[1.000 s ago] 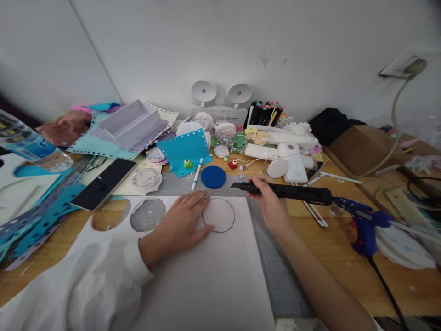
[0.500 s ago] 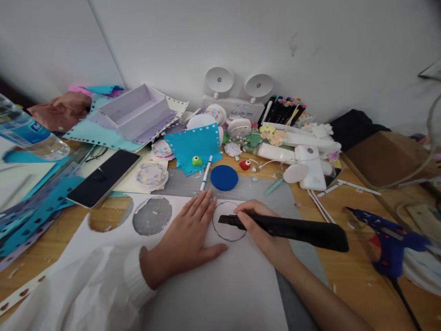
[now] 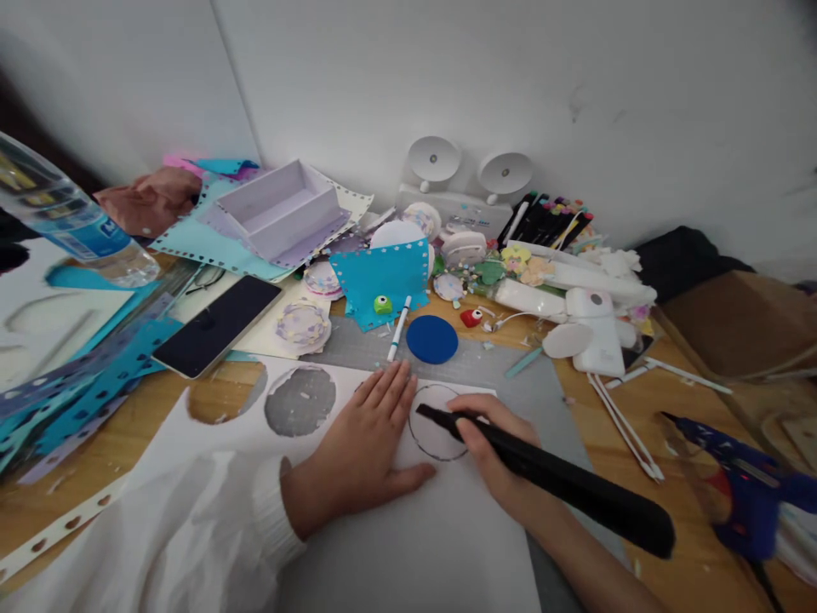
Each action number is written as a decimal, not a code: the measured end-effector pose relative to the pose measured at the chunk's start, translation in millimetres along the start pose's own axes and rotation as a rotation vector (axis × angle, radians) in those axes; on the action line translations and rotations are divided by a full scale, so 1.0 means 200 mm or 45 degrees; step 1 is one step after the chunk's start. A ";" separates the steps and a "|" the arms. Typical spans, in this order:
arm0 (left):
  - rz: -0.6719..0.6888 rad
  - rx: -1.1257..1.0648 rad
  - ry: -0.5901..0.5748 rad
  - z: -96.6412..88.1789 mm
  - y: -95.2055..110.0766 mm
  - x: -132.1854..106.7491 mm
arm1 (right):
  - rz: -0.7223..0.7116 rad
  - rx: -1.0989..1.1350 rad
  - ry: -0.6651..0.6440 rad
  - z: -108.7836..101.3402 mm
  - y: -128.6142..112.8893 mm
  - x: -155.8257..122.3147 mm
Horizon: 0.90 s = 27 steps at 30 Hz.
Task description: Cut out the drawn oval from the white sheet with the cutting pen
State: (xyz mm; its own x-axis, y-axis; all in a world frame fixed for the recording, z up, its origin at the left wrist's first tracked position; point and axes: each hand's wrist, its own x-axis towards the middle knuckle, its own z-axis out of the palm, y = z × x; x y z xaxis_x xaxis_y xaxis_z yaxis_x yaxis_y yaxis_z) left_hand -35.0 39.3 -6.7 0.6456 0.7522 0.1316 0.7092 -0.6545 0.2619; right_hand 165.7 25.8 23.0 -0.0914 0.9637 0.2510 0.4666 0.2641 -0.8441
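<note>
My left hand [image 3: 370, 447] lies flat on a sheet of white paper [image 3: 408, 545], fingers stretched out beside a drawn circle [image 3: 425, 434]. Two round holes are cut through the sheet near its far edge, left of this hand; one breaks through the edge. My right hand [image 3: 501, 443] is closed around a black utility knife [image 3: 562, 477], its tip over the inside of the circle. Whether the blade touches the paper I cannot tell. Beyond the circle lie a blue disc [image 3: 432, 339] and a white marker [image 3: 399, 329]. A grey cutting mat [image 3: 504, 362] shows under the paper.
To the left are a phone [image 3: 217, 326], a water bottle [image 3: 77, 221] and punched paper strips [image 3: 95, 375]. A lilac box [image 3: 281, 211] and paper decorations stand behind. On the right lie a blue glue gun [image 3: 746, 485], thin white sticks [image 3: 625, 426] and a cardboard box [image 3: 740, 328].
The knife has turned in my right hand, its back end swinging down towards me. My left hand stays pressed on the paper. The whole view has shifted slightly.
</note>
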 end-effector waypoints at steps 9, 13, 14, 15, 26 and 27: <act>-0.016 -0.004 -0.018 0.00 0.00 -0.01 | 0.263 0.162 0.338 -0.08 0.10 0.12; -0.007 0.014 -0.027 0.00 0.00 -0.01 | -0.067 -0.049 0.208 -0.04 0.14 0.25; -0.007 0.018 -0.030 0.00 0.00 -0.01 | -0.137 -0.133 0.134 -0.02 0.15 0.30; -0.009 0.023 -0.030 0.00 0.00 -0.01 | -0.169 -0.203 0.055 0.00 0.16 0.34; -0.043 -0.001 0.014 0.02 -0.01 -0.01 | -0.323 -0.086 -0.183 -0.07 0.15 0.30; -0.042 -0.006 0.007 0.02 -0.01 -0.01 | -0.315 -0.026 -0.296 -0.10 0.14 0.25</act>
State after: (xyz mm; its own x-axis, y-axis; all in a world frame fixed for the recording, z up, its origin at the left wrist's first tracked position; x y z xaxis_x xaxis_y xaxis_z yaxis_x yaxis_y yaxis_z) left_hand -37.2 38.9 -11.0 0.6205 0.7737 0.1282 0.7286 -0.6292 0.2706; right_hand 191.3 79.7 21.7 -0.4012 0.8542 0.3306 0.4227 0.4929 -0.7605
